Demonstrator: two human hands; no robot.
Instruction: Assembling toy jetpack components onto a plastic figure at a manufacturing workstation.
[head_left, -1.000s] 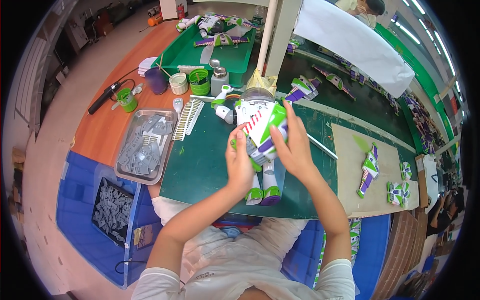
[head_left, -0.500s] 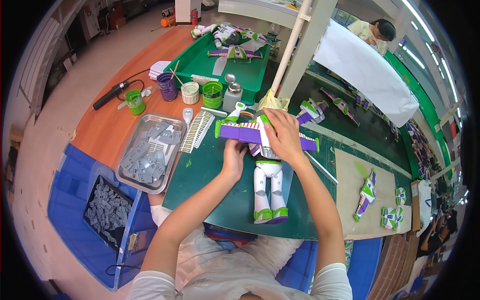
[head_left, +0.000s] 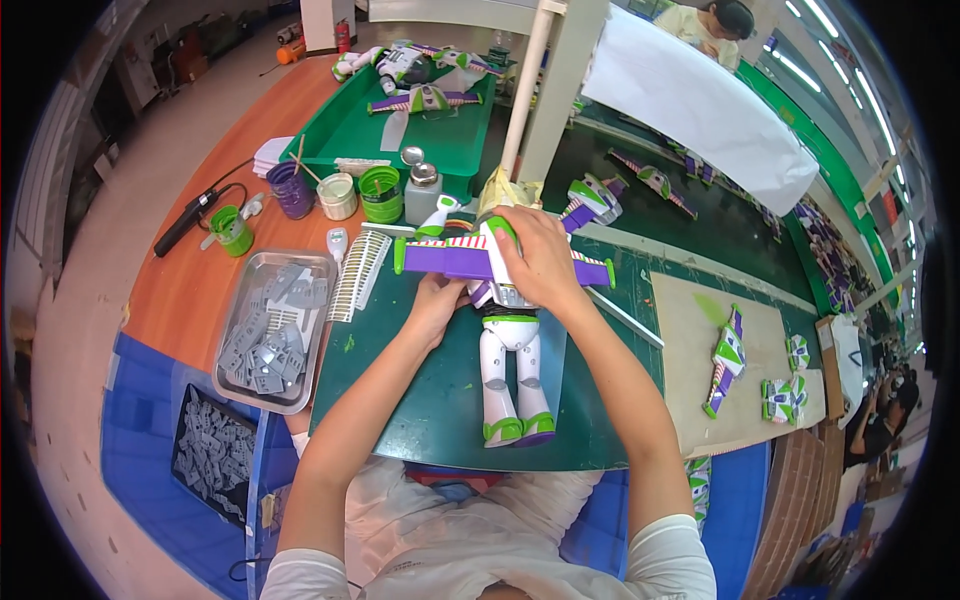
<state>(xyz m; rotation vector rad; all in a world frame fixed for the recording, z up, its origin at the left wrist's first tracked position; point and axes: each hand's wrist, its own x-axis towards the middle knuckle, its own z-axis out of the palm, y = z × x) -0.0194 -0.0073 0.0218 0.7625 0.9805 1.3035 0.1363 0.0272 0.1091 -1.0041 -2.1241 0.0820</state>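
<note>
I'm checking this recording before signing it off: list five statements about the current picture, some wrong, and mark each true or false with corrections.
1. The right hand lies over the winged piece. True.
2. The left hand is dipping into a jar. False: it is beside the toy figure, just below a purple wing.
3. The metal tray holds grey parts. True.
4. The purple jar stands to the right of the toy figure. False: it stands to the left.
5. The toy figure's feet point toward the person. True.
</note>
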